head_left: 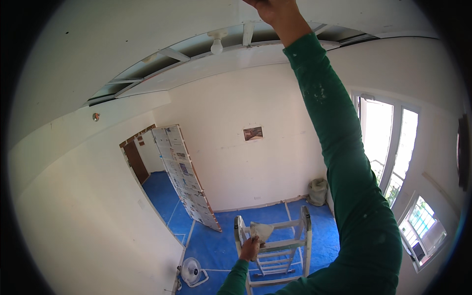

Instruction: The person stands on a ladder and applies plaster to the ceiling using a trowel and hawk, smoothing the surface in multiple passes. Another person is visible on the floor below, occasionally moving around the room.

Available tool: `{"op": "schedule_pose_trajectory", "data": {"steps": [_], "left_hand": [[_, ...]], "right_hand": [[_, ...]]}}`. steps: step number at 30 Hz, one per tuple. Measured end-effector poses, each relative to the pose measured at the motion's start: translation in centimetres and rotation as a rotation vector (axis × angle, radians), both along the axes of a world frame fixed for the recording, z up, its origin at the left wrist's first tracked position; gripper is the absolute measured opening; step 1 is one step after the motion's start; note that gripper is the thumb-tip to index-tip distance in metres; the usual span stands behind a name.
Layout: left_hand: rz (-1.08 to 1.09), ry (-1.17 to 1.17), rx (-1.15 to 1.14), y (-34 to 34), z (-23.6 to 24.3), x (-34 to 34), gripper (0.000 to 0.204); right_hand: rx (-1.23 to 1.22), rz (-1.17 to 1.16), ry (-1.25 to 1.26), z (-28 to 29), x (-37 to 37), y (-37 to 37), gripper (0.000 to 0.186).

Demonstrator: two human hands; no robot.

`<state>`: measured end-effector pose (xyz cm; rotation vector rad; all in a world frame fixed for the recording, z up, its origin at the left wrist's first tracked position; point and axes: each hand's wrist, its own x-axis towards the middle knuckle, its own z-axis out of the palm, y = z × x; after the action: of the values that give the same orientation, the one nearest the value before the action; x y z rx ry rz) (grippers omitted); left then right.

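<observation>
A: Where's your pale flat piece (262,231)?
B: Lower centre of the frame, by the ladder (287,244); my left grip (250,248) pinches it. Right grip (273,10) is cut off up top, can't tell if it's closed.
A: I'd hold that piece level and not overreach, tbh.

I see a deep green long sleeve (339,147) on the right arm, creased in soft folds toward the elbow. A close-fitting cuff (304,47) of matching green ends it. Pale specks (318,93) dot the forearm cloth. The left sleeve (235,281) is green too; left hand (249,249) and right hand (272,9) are bare.
</observation>
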<state>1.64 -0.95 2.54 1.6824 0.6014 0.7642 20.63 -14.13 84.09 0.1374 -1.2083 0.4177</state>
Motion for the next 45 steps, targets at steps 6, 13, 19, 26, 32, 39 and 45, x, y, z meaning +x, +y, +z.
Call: {"op": "schedule_pose_trajectory", "data": {"steps": [6,13,19,26,32,39,45], "left_hand": [[-0.093,-0.245,-0.31,-1.5,3.2,-0.8,0.042],[-0.384,-0.525,-0.361,-4.3,14.5,-5.0,0.05],[-0.427,-0.461,-0.288,-6.6,26.0,-7.8,0.047],[-0.343,-0.459,-0.143,-5.7,23.9,-9.0,0.038],[-0.029,-0.495,0.076,-4.3,11.4,-1.8,0.039],[0.369,-0.327,0.354,-2.7,16.9,-4.2,0.045],[0.454,-0.247,0.724,-2.9,22.7,-5.9,0.025]], "right_hand": [[-0.07,-0.036,-0.115,-12.9,0.0,-1.5,0.034],[-0.411,-0.793,-0.798,-37.7,-0.5,-5.2,0.042],[-0.083,-0.988,-1.486,-43.8,-2.2,-7.0,0.071],[-0.124,-1.291,-1.601,-43.4,3.7,-2.9,0.058],[-0.822,-0.648,-0.483,-33.3,7.0,7.2,0.047],[-0.922,-0.048,-0.281,-40.7,0.4,3.9,0.022],[-1.183,0.268,-0.161,-47.6,-3.7,0.1,0.021]]}}
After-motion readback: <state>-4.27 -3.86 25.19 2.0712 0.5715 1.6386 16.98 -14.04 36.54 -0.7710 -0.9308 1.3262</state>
